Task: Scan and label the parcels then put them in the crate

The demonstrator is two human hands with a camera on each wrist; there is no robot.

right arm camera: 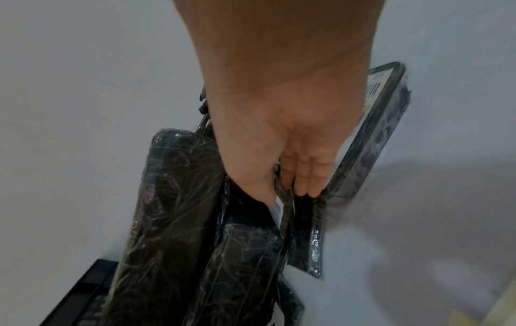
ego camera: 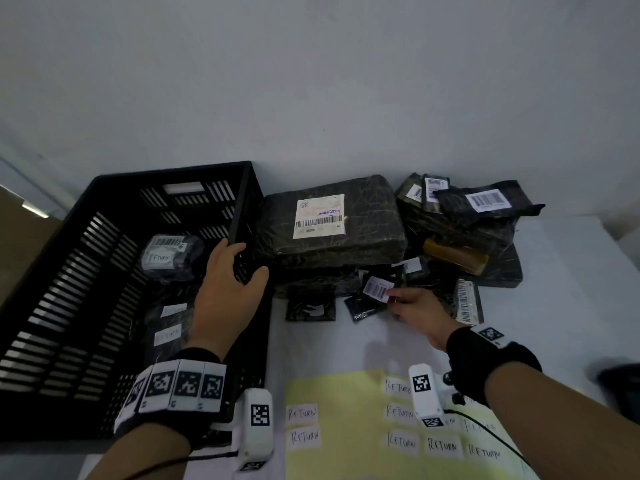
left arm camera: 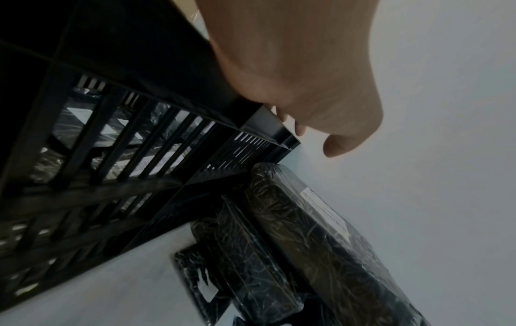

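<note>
- The left hand (ego camera: 227, 289) hangs over the near right wall of the crate, fingers spread and relaxed, gripping nothing; the left wrist view shows its fingertips just at the rim. The right hand (ego camera: 414, 311) pinches a small black polybag parcel (ego camera: 369, 299) by its right edge, thumb on top beside the white barcode label (ego camera: 378, 288), fingers beneath.
- The black slatted crate (ego camera: 104, 271) stands at the table's left and already holds several wrapped parcels, one of which (ego camera: 171, 258) shows a handwritten RETURN label.
- The large flat parcel (ego camera: 332, 220) just right of the crate looks the heaviest and stiffest of the pile; I judge it wants two hands under opposite edges, since the glossy film looks slippery.
- The heap of mid-sized bags (ego camera: 460, 216) at the far right looks soft and crinkly; these are probably light enough for one hand.
- The pinched parcel looks thin, limp and light. Its loose plastic may slide or sag, so a grip across the body, clear of the barcode, seems safer than the edge alone.
- RETURN stickers (ego camera: 302, 414) wait on the yellow sheet (ego camera: 346, 445) near the person.
</note>
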